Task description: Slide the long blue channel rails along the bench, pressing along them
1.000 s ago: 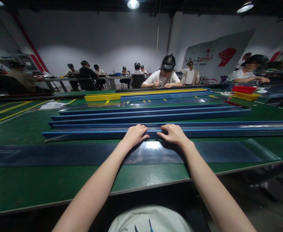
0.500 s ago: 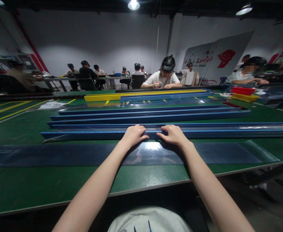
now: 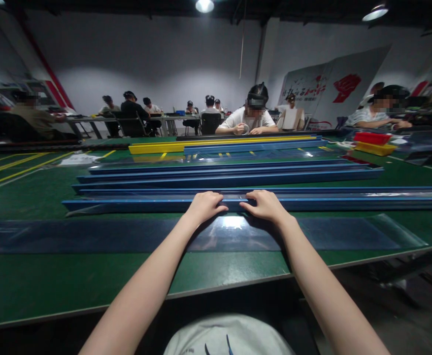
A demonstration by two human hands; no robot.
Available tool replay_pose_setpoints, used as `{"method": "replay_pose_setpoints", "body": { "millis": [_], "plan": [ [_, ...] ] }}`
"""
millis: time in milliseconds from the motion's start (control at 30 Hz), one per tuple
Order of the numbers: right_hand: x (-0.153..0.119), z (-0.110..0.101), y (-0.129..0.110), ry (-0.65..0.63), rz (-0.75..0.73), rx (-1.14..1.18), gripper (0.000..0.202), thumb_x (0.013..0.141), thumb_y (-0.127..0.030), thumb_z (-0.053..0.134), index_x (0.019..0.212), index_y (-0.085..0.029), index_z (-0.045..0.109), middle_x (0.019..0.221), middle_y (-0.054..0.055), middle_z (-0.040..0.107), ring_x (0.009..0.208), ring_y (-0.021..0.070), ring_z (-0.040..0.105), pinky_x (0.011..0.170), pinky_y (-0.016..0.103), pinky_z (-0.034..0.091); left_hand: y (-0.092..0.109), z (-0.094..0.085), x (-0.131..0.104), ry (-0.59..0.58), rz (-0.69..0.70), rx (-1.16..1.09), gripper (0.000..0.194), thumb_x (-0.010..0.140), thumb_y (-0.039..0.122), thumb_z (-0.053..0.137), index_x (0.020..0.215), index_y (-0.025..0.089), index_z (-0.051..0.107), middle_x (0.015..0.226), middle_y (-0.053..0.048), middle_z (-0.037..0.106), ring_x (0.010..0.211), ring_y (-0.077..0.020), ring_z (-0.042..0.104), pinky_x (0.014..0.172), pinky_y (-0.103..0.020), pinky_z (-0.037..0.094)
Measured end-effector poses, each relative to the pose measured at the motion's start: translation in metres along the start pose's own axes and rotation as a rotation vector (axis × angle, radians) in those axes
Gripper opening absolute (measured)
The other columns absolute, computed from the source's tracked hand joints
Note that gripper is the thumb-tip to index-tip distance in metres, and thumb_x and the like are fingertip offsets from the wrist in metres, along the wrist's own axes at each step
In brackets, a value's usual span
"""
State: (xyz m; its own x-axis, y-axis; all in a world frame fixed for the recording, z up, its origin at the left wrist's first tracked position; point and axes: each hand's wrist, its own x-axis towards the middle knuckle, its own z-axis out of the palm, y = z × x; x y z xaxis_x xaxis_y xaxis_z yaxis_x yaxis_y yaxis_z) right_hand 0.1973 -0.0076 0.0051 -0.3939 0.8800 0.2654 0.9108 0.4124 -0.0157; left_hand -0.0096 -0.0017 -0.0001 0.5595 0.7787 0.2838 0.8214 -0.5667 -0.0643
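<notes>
A long blue channel strip (image 3: 127, 205) lies across the green table, with clear film showing inside it. My left hand (image 3: 205, 204) grips its near wall, thumb on the front face and fingers curled over the top. A short way to the right, my right hand (image 3: 263, 203) holds the same wall in the same manner. Under my wrists, a flat sheet of clear plastic film (image 3: 234, 236) runs along the table nearer to me.
Beyond lie more blue channels (image 3: 238, 178) and a yellow channel (image 3: 156, 148). Red and yellow bins (image 3: 374, 148) stand at the back right. Across the green table (image 3: 230, 273) sits a co-worker (image 3: 247, 118) holding a ring-shaped item. White paper (image 3: 79, 159) lies at left.
</notes>
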Motion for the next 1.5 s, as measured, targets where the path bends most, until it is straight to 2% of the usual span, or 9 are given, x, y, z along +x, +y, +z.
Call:
{"method": "replay_pose_setpoints", "body": {
  "millis": [567,1500],
  "plan": [
    [0.0009,0.0050,0.0040,0.029,-0.029,0.081,0.038,0.080,-0.046,0.044,0.099,-0.020,0.064,0.097,0.006,0.065,0.093,0.0179,0.057,0.075,0.024,0.038,-0.0015,0.0039,0.0008,0.026,0.007,0.019,0.029,0.081,0.046,0.049,0.085,0.019,0.059,0.089,-0.004,0.065,0.087,-0.0193,0.059,0.065,-0.024,0.041],
    [0.0014,0.0060,0.0044,0.041,-0.061,0.085,0.038,0.081,-0.045,0.042,0.098,-0.020,0.066,0.100,0.005,0.065,0.096,0.0187,0.056,0.078,0.026,0.040,-0.0027,0.0039,0.0010,0.026,-0.002,-0.027,0.028,0.080,0.046,0.050,0.082,0.020,0.060,0.087,-0.003,0.065,0.085,-0.0187,0.059,0.064,-0.024,0.042]
  ]
}}
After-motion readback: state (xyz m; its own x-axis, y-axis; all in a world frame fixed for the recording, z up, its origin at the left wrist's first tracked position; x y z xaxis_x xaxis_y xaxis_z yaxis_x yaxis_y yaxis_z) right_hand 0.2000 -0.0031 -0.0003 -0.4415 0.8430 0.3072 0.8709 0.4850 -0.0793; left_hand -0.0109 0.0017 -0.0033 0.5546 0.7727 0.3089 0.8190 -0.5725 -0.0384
